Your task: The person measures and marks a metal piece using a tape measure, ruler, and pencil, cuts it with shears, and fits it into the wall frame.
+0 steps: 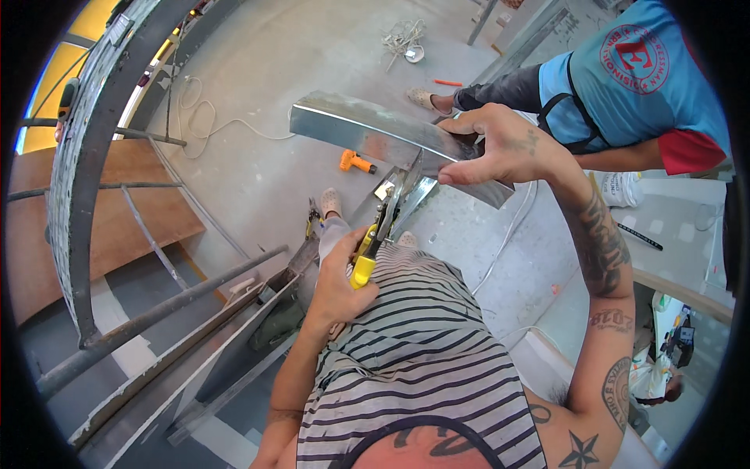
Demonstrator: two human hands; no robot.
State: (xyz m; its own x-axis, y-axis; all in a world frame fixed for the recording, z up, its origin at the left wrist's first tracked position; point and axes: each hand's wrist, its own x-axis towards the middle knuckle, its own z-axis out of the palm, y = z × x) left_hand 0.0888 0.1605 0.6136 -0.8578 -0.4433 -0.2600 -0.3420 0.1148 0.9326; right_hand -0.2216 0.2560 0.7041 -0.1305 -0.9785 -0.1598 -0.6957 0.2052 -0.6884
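My right hand (512, 144) is closed on the right part of a shiny metal stud (351, 129), thumb on its near side. The stud is a folded channel held up in front of me, slanting down to the right. My left hand (341, 275) grips yellow-handled tin snips (363, 270), pointing up and away from me. Their dark blades meet the near edge of the stud, left of my right thumb. A bright strip of metal angles down beside the blades. How far the jaws are apart is hard to tell.
An orange drill (357, 162) lies on the floor beyond my feet. Grey scaffold bars (164, 301) and a wooden board (117, 215) stand at left. A co-worker in a blue shirt (617, 86) is close at right, near a white bucket (621, 189). White cable (406, 39) lies far ahead.
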